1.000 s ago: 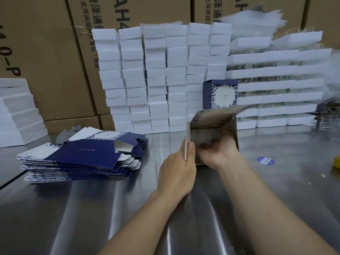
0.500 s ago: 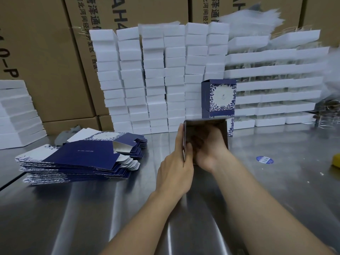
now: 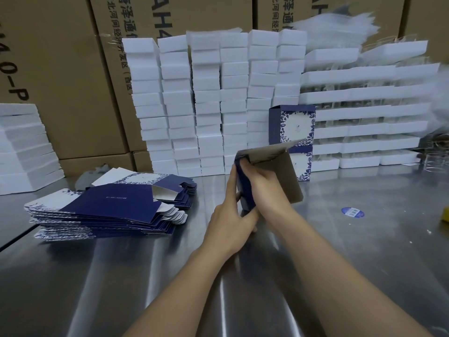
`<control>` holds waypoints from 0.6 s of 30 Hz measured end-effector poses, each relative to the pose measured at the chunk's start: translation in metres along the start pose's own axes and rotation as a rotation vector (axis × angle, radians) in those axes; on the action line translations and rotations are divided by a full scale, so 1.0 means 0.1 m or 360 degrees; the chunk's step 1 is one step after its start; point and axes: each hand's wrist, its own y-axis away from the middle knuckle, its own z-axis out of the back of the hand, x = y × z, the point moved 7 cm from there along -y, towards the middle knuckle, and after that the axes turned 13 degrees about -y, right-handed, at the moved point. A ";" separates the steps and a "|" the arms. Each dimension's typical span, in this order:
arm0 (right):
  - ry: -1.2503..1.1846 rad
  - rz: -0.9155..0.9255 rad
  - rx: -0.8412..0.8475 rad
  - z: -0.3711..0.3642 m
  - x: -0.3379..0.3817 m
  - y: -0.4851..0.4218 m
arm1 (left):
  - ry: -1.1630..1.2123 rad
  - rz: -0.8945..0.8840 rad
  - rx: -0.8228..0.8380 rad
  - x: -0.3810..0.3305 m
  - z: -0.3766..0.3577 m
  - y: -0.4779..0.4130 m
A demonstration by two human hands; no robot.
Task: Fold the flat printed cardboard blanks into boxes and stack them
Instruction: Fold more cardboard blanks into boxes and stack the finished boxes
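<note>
Your left hand [image 3: 230, 223] ran its fingers [image 3: 231, 181] up the dark blue outer wall of the half-folded box [image 3: 290, 177], with the thumb closing on that wall from the near side, so it was pinched firmly. Your right hand [image 3: 266, 188] sat just at three o'clock of the left, with its fingers [image 3: 252, 171] curled in over the same blue wall from inside the box and gripping it. How far the fingertips reached inside could not be told.

The box stood between both hands, raised off the steel table [image 3: 145, 276]. Its grey inner panel faced you and tilted toward four o'clock. A printed flap [image 3: 269, 152] was hinged open along the top and pointed toward one o'clock.

At one o'clock, beyond the flap, two finished boxes [image 3: 295, 125] stood one on the other. The pile of flat blanks [image 3: 104, 207] lay well apart at nine o'clock. A round blue sticker [image 3: 352, 212] lay on the table at three o'clock. Columns of white boxes [image 3: 206, 105] rose at twelve o'clock, backed by brown cartons [image 3: 60, 69].
</note>
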 end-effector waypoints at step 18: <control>0.0416 0.0135 0.0244 -0.03 0.03 0.04 | 0.0312 0.0212 -0.0577 0.28 0.42 -0.02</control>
